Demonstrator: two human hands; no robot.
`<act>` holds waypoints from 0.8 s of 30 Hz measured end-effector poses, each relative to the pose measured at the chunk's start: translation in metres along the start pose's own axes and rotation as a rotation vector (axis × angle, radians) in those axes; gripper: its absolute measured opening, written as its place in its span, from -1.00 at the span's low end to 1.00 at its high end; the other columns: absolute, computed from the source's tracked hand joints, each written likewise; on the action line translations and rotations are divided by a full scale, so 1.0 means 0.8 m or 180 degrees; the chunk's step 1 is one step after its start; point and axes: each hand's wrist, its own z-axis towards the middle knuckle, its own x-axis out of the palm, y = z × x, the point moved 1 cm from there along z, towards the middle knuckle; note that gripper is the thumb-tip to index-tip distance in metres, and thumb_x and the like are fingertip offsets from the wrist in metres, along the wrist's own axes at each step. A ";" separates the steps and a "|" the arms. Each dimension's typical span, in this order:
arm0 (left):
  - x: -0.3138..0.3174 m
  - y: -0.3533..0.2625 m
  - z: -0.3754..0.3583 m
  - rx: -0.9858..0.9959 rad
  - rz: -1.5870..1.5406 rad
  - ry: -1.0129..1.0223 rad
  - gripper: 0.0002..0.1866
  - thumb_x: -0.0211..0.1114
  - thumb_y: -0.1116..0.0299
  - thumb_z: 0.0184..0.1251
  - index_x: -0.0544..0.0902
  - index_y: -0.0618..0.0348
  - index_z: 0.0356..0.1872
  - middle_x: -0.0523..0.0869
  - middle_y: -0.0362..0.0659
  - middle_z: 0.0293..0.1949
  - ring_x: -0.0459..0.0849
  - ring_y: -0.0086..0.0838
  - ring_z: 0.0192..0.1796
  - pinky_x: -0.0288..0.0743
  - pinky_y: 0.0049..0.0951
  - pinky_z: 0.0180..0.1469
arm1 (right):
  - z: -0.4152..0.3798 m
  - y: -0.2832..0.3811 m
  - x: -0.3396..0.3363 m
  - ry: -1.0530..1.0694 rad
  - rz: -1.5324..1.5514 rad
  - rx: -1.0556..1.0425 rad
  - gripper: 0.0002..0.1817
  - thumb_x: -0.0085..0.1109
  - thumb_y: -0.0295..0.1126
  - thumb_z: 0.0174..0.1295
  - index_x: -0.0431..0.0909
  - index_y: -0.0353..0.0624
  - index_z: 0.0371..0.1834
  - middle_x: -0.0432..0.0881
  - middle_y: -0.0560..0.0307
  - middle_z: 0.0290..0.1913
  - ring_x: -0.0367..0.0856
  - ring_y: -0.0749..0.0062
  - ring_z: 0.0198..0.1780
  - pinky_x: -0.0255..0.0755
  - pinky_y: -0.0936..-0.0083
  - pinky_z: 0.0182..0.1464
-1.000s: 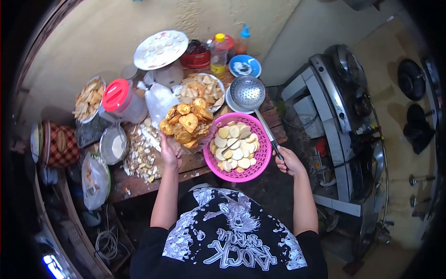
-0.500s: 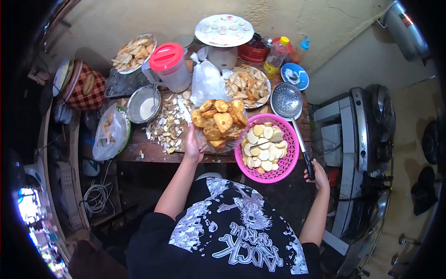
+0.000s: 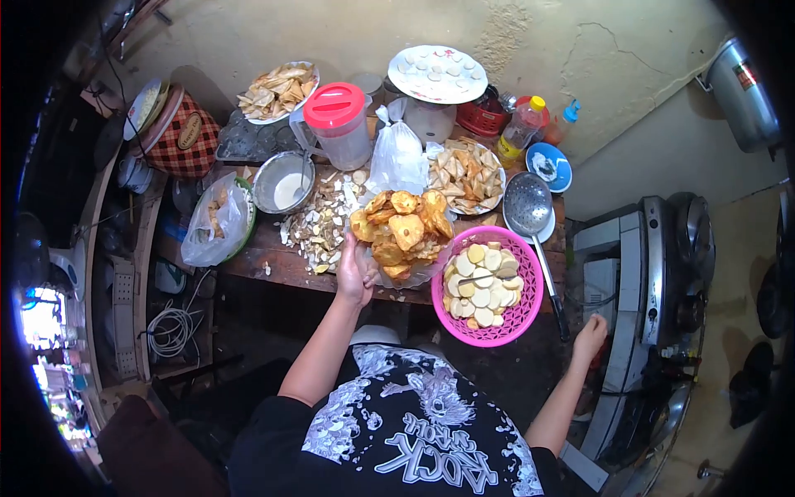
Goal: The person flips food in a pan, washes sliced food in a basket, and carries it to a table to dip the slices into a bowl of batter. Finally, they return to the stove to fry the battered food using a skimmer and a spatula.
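At the left, a metal bowl [image 3: 263, 189] of white liquid stands beside a red-lidded pitcher [image 3: 338, 137], with peelings [image 3: 310, 236] scattered on the wooden table. The left hand [image 3: 356, 275] is clamped on the side of a clear container [image 3: 421, 272] heaped with fried slices [image 3: 404, 232], held above the table's near edge; how its fingers sit underneath is hard to tell. Next comes a pink basket [image 3: 534, 302] of pale slices [image 3: 484, 286]. To its right lies the skimmer [image 3: 527, 205], its perforated head over a white dish [image 3: 548, 232] towards the wall. Its long axis slants down rightward, the black grip pointing towards the person past the table edge. Farthest right, the right hand [image 3: 590, 336] is loose, fingers slightly bent, just beside that grip and apart from it.
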 end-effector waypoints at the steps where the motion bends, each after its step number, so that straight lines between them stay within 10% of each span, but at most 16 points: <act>1: -0.001 -0.005 -0.001 0.0047 -0.0010 -0.0052 -0.46 -0.24 -0.14 0.35 0.30 0.05 0.11 0.48 -0.29 -0.17 0.10 -0.76 -0.75 -0.07 -0.77 -0.79 | 0.003 0.028 0.000 -0.0196 0.0142 -0.0228 -0.65 -0.10 -0.20 0.24 0.47 -0.34 -0.25 0.52 -0.11 -0.23 0.48 0.08 -0.17 0.32 0.35 -0.09; 4: -0.003 -0.023 0.002 0.0120 -0.0101 -0.0054 -0.47 -0.24 -0.13 0.35 0.30 0.05 0.11 0.48 -0.30 -0.19 0.09 -0.76 -0.75 -0.07 -0.77 -0.79 | 0.000 0.139 0.032 0.0368 0.1319 -0.0548 -0.71 -0.09 -0.27 0.26 0.47 -0.31 -0.18 0.52 0.00 -0.24 0.49 0.32 -0.21 0.35 0.45 -0.13; 7: -0.009 -0.050 0.014 0.0234 -0.0114 -0.0062 -0.46 -0.24 -0.13 0.35 0.29 0.07 0.12 0.47 -0.29 -0.18 0.09 -0.74 -0.75 -0.08 -0.76 -0.79 | -0.047 0.296 0.077 0.2348 0.2536 -0.0321 -0.65 -0.12 -0.24 0.30 0.39 -0.22 0.03 0.47 0.16 -0.31 0.44 0.61 -0.32 0.36 0.65 -0.25; 10: -0.016 -0.081 0.037 0.0393 -0.0100 -0.0051 -0.43 -0.24 -0.13 0.35 0.26 0.09 0.15 0.47 -0.26 -0.09 0.09 -0.74 -0.75 -0.08 -0.75 -0.79 | -0.091 0.410 0.120 0.3602 0.3586 -0.0062 -0.57 -0.25 -0.19 0.32 0.28 -0.24 0.14 0.45 0.13 -0.35 0.45 0.56 -0.47 0.38 0.66 -0.53; 24: -0.021 -0.236 0.193 0.0711 0.0801 -0.0585 -0.39 -0.30 -0.15 0.36 0.24 0.19 0.14 0.47 -0.18 -0.15 0.21 -0.67 -0.73 0.01 -0.68 -0.78 | -0.058 0.622 0.236 0.3779 0.4105 0.0162 -0.68 -0.29 -0.34 0.22 0.29 -0.19 0.00 0.41 0.15 -0.50 0.37 0.53 -0.59 0.30 0.62 -0.63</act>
